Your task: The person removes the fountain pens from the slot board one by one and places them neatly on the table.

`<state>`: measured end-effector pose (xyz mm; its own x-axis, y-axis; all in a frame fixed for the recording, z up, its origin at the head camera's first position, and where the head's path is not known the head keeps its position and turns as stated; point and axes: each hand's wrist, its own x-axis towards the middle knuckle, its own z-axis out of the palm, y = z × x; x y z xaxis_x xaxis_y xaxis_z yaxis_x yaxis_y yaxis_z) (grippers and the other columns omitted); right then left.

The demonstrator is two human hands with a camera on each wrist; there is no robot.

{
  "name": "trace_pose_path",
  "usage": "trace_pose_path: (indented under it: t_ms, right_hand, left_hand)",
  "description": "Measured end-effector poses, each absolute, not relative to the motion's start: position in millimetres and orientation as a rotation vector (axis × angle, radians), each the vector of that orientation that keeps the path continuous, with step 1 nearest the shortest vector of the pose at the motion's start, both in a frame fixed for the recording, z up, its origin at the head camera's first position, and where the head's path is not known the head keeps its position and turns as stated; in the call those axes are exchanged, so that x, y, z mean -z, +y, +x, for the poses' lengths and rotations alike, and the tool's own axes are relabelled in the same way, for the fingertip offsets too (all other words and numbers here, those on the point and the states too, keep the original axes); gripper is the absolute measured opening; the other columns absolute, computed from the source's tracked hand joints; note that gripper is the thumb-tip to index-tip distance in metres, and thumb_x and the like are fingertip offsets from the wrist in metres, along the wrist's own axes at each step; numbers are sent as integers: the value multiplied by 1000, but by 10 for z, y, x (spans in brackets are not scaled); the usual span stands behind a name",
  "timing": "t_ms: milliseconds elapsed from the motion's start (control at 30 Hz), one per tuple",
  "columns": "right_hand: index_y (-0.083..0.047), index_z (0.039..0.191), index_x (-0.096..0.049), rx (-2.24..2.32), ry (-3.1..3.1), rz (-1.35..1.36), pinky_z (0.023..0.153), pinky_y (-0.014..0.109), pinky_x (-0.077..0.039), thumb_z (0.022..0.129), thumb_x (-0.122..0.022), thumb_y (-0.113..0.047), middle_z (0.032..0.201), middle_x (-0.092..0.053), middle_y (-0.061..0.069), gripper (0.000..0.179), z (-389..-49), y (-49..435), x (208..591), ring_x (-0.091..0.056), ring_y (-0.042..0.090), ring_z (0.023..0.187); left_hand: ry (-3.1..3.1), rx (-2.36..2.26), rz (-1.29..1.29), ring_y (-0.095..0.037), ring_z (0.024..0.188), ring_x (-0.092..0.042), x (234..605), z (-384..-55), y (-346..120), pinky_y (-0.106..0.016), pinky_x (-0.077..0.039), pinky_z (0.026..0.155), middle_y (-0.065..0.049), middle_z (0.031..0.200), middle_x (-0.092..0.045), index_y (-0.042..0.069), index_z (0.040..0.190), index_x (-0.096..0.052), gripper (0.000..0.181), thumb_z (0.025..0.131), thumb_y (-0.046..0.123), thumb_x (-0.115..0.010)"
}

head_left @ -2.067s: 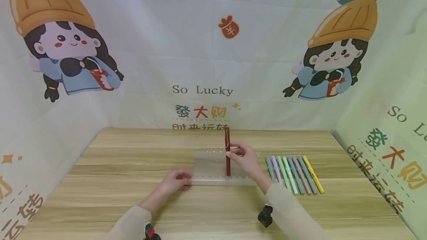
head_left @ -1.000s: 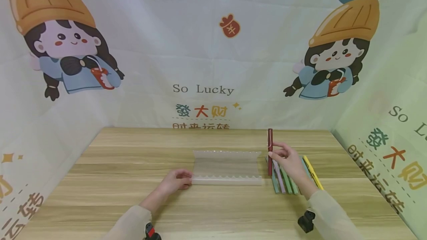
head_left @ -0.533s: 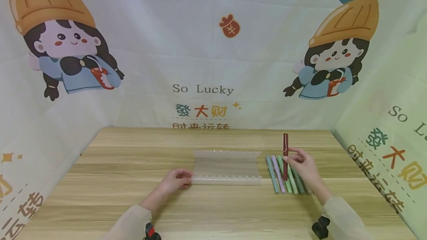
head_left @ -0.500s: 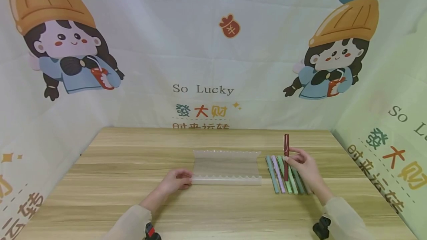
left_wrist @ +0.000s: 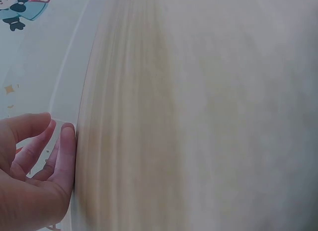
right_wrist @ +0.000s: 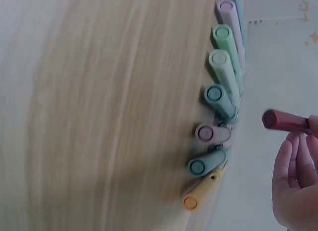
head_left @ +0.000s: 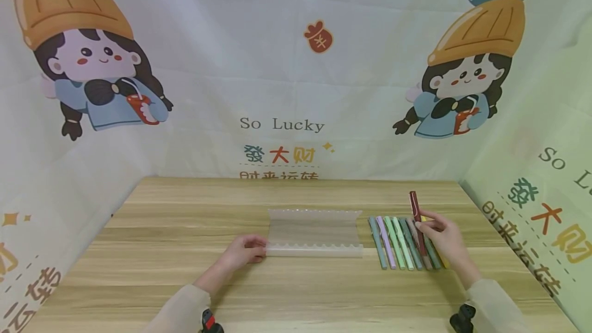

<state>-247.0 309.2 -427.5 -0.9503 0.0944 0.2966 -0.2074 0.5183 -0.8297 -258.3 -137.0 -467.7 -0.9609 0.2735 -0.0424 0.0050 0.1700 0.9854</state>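
Observation:
A dark red pen (head_left: pixel 414 208) is pinched between the thumb and fingers of my right hand (head_left: pixel 441 233), held up at a tilt above the right part of the pen row. In the right wrist view the red pen (right_wrist: pixel 283 120) points its end toward the camera. Several pens lie side by side, among them a lilac pen (head_left: pixel 386 243), a light green pen (head_left: pixel 403 243) and a yellow pen (right_wrist: pixel 198 191). My left hand (head_left: pixel 244 250) grips the left end of a clear plastic pen rack (head_left: pixel 314 251) with scalloped edges.
A wooden table (head_left: pixel 296 297) carries everything. A printed cloth (head_left: pixel 208 66) with cartoon figures hangs behind it and along both sides. The pen row lies just right of the rack.
My right hand has carried the red pen from over the rack rightward, past most of the pen row, and lower. The pen now tilts. My left hand stays put.

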Motion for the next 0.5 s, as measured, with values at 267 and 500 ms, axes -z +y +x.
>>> trace_pose_path:
  t_ms: [267, 500]
  right_hand:
    - [-1, 116, -55, -1330, -2465, 52, 60, 19, -45, 85, -59, -26, 84, -64, 4, 40, -2528, 3381, 4444, -55, 3, 73]
    - [2, 114, -54, -1254, -2472, 8, 58, 19, -45, 83, -60, -31, 78, -63, -1, 46, -2532, 3593, 4526, -55, 2, 68]
  left_hand:
    - [2230, -1882, 266, -14, 75, -56, 4690, -2587, -1374, -30, -51, 68, -7, 84, -58, -15, 101, -53, 23, 80, -7, -56]
    - [2240, -1876, 243, -15, 75, -56, 4688, -2590, -1364, -30, -51, 69, -7, 85, -58, -14, 101, -54, 22, 80, -6, -57]
